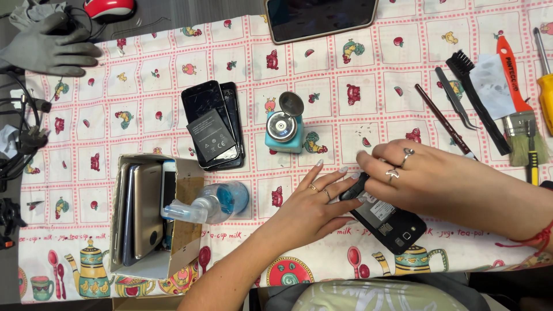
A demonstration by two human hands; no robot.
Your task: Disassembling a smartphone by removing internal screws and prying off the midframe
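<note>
A black phone [387, 220] with its back cover off lies face down near the table's front edge, its inner label and camera showing. My left hand [314, 204] rests flat beside it, fingertips touching its left end. My right hand [426, 175], wearing rings, presses down over the phone's upper end and grips it. Above my hands stands a small teal pump dispenser [284, 128] with a metal top.
A cardboard box [181, 250] holds several phones on edge, with a clear bottle [210, 204] of blue liquid lying beside it. A stack of black phones with a loose battery [213, 129] lies at centre. Brushes, tweezers [458, 99] and screwdrivers lie at right; a tablet [319, 17] at the back; a grey glove [49, 46] far left.
</note>
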